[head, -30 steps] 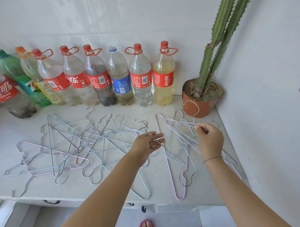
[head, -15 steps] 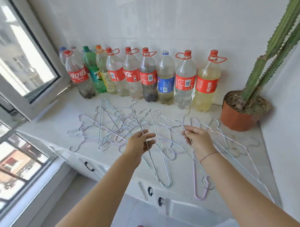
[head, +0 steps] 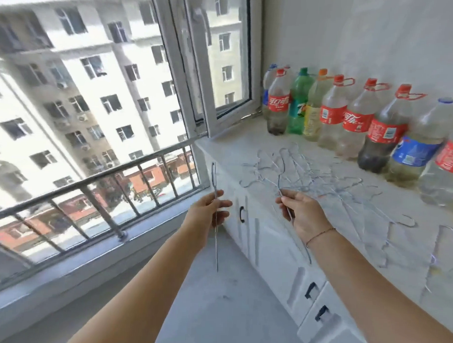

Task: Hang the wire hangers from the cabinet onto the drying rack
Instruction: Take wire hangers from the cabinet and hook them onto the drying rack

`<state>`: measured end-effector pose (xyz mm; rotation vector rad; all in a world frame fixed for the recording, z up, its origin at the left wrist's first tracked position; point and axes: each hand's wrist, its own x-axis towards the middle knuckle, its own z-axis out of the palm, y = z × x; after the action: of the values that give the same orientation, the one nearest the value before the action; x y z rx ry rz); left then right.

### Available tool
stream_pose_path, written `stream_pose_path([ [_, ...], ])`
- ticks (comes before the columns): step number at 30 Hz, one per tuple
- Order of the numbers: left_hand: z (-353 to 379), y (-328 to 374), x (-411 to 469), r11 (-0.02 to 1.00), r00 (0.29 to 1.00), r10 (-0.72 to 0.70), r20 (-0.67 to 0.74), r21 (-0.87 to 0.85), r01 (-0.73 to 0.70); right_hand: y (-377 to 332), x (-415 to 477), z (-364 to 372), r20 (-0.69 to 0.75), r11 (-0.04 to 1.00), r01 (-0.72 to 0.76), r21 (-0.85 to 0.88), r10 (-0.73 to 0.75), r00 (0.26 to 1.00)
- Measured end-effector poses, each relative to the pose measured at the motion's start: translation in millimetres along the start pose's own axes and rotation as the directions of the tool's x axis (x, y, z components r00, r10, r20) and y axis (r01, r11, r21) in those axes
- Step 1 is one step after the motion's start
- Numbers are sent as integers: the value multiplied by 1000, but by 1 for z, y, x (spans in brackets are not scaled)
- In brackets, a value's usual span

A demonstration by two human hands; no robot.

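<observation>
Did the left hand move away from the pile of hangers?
Yes. The left hand was over the pile of hangers on the cabinet top; now it holds a hanger out past the cabinet's front edge, toward the window railing.

Two thin wire hangers held edge-on, more hangers tangled on cabinet top

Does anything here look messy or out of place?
Yes: the wire hangers lie in a tangled, overlapping heap on the cabinet top rather than stacked. Nothing looks spilled or broken.
</observation>
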<state>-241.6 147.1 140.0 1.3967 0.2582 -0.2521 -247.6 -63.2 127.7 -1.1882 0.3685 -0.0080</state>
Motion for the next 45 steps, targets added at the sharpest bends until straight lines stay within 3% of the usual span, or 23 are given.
stream_pose_path([
  [12,-280,23,-191,990,913,101,-396,-51,-132,81,-141,253,389,990,-105,-93,133,912],
  [19,-421,21,-337,965,752,64,-656,-152,-214,125,-268,384,592,971,-200,-129,237,770],
  [29,-568,72,-501,912,550,94,-830,-150,-383,164,-429,555,819,953,-245,-179,283,500],
  [33,-625,101,-538,894,470,111,-876,-118,-432,162,-474,625,879,965,-185,-187,248,408],
  [42,-755,162,-572,854,418,135,-898,-109,-509,170,-528,783,958,989,-87,-119,138,253],
  [45,-793,186,-571,845,436,169,-884,-98,-526,176,-538,838,969,992,-63,-108,119,216],
])
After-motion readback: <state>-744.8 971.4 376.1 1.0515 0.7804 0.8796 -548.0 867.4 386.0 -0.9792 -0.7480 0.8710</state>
